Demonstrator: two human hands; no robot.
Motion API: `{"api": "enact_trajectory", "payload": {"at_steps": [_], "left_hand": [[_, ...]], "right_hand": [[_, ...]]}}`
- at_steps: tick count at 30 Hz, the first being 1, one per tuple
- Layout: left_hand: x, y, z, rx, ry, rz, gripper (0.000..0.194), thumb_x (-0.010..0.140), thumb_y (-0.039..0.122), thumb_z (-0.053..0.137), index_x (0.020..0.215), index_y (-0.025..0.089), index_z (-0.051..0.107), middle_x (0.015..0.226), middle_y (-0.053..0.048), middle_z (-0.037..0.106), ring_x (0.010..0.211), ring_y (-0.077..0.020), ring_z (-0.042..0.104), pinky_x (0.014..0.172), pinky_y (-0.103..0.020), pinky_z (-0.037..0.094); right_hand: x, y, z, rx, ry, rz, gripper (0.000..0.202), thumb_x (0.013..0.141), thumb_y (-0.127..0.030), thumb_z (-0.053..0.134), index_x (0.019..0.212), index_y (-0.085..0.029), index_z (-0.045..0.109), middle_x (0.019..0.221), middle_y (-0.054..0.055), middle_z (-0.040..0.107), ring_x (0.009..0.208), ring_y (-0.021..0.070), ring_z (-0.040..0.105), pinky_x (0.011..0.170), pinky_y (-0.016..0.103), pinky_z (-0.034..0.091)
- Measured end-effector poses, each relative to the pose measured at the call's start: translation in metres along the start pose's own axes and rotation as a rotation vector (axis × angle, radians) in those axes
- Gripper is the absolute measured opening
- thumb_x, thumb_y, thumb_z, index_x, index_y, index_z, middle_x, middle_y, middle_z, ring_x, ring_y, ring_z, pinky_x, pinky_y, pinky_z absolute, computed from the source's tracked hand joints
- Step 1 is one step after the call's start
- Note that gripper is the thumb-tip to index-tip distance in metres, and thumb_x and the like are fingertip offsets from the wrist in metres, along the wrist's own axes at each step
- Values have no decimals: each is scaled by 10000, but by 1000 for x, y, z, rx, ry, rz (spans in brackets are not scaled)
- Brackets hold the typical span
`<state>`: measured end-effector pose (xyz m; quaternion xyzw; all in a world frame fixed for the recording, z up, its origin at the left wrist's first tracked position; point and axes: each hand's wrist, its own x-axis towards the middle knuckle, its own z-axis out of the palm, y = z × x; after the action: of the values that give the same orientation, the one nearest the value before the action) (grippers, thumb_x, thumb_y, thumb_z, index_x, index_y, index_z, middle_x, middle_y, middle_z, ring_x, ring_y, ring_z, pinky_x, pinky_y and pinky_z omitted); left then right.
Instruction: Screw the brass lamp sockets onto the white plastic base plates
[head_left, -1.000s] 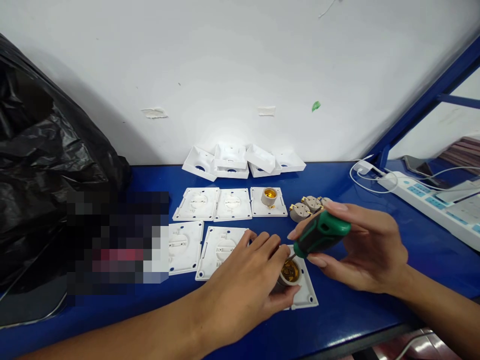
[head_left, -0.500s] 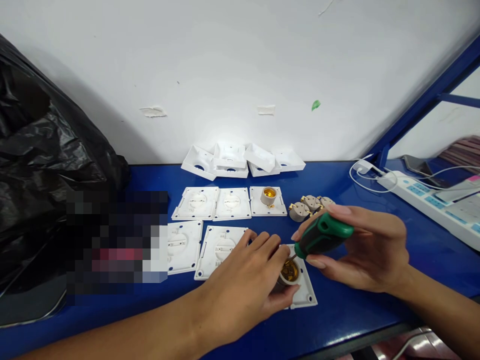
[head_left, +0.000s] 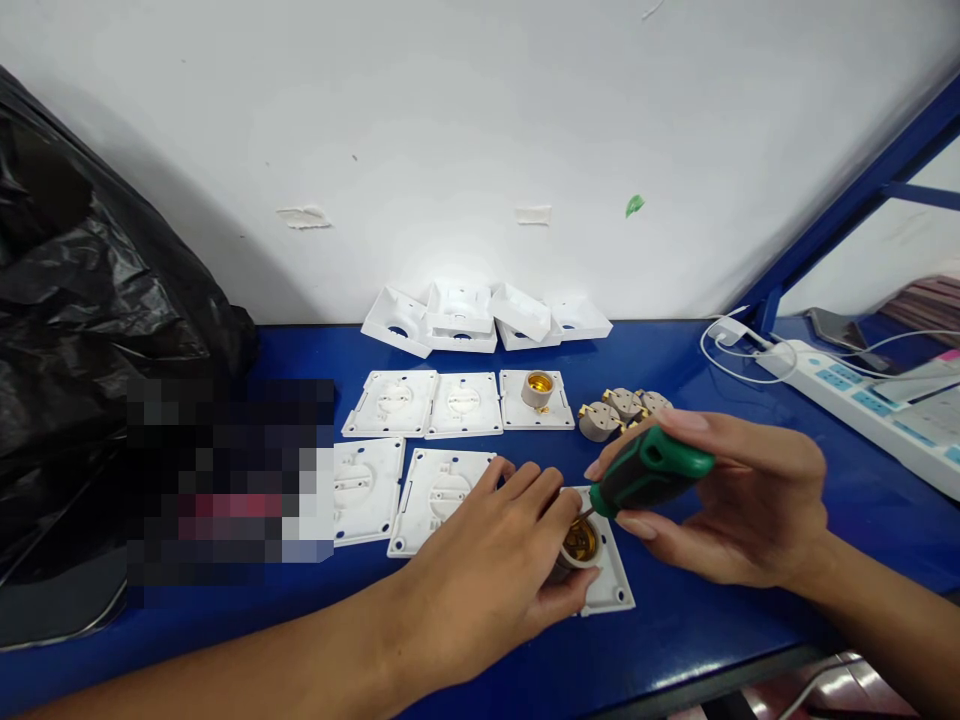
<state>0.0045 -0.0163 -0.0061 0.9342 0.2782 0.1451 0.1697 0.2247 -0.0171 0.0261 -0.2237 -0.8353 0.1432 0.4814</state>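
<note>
My right hand [head_left: 739, 500] is closed on the handle of a green and black screwdriver [head_left: 649, 468], tilted down to the left. Its shaft runs into a lamp socket [head_left: 580, 545] with a brass-coloured inside; the tip is hidden. Fingers of my left hand [head_left: 510, 560] grip that socket around its side. Beneath it lies a white square base plate [head_left: 611, 590], partly covered by my left hand. Just left of it is another white plate [head_left: 431, 500]. Beyond my hands, a finished-looking plate [head_left: 559, 415] carries an upright socket [head_left: 538, 387].
Several loose lamp sockets [head_left: 600, 422] sit beyond the screwdriver. White box covers [head_left: 461, 305] are piled against the wall, with more base plates [head_left: 463, 405] in front. A black plastic bag [head_left: 112, 270] stands at left, a power strip [head_left: 870, 400] with cables at right.
The screwdriver handle and my right hand have shifted very slightly to the right. My left hand keeps its hold on the socket.
</note>
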Motion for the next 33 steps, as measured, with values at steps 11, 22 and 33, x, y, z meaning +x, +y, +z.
{"api": "enact_trajectory", "payload": {"at_steps": [11,22,33], "left_hand": [[-1,-1,0,-7,-7,16,257,1019,362,625,1190,182,560,1135,-83,675,1060,-293,621,974,-492,431],[-1,-1,-1,-9,-15,23,274,1026,379,613,1198,172,563,1137,-83,673,1080,-297,620,973,-493,429],[0,0,-3,-11,-20,25,272,1016,371,629,1191,171,577,1138,-92,680,1082,-307,627,959,-497,444]], "right_hand": [[5,-6,0,-51,-5,6,819,803,-94,806,1532,-275,479,924,24,773,739,231,759,530,345,638],[9,-11,3,-54,-41,24,790,854,-143,764,1553,-303,434,830,-16,730,640,179,674,543,296,556],[12,-12,2,-11,-91,65,715,851,-128,743,1504,-281,495,857,-7,718,650,166,651,576,281,542]]}}
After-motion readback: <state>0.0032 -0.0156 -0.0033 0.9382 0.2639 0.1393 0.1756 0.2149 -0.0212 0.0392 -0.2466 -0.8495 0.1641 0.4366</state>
